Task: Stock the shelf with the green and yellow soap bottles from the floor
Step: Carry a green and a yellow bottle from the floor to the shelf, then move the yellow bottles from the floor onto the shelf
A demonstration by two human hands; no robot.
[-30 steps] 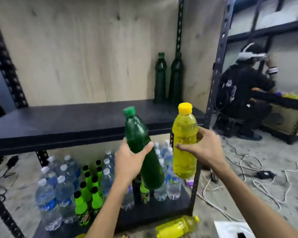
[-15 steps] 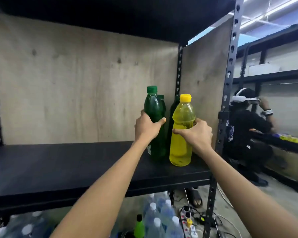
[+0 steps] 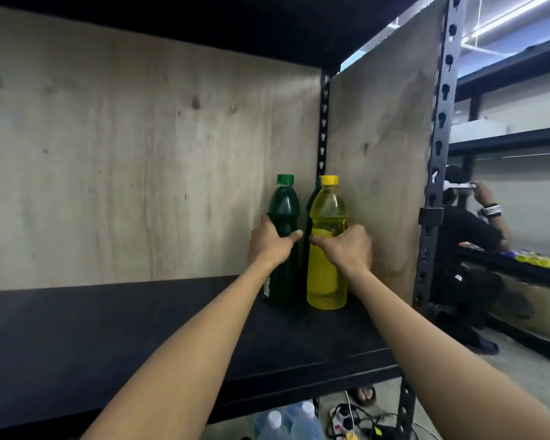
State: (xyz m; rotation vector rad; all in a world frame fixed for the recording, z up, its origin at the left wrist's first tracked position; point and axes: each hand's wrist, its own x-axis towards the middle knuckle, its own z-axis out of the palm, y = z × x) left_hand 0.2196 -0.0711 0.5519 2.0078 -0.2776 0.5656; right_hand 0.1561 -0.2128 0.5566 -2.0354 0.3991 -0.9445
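A dark green soap bottle [image 3: 284, 214] with a green cap stands upright on the black shelf [image 3: 108, 338], deep in its right rear corner. My left hand [image 3: 272, 244] grips it around the middle. Beside it on the right stands a yellow soap bottle [image 3: 327, 281] with a yellow cap, its base on the shelf. My right hand [image 3: 343, 247] grips that one at mid height. Behind the two, part of another dark green bottle [image 3: 312, 198] shows between them.
Plywood panels [image 3: 140, 173] close the shelf's back and right side. A black perforated upright [image 3: 438, 173] stands at the front right. Below the shelf are water bottles [image 3: 286, 422] and cables [image 3: 356, 420]. A person [image 3: 470, 236] crouches at another rack on the right.
Both hands carried the bottles from below the shelf edge up onto the shelf, then pushed them back toward the right rear corner, where they now stand upright.
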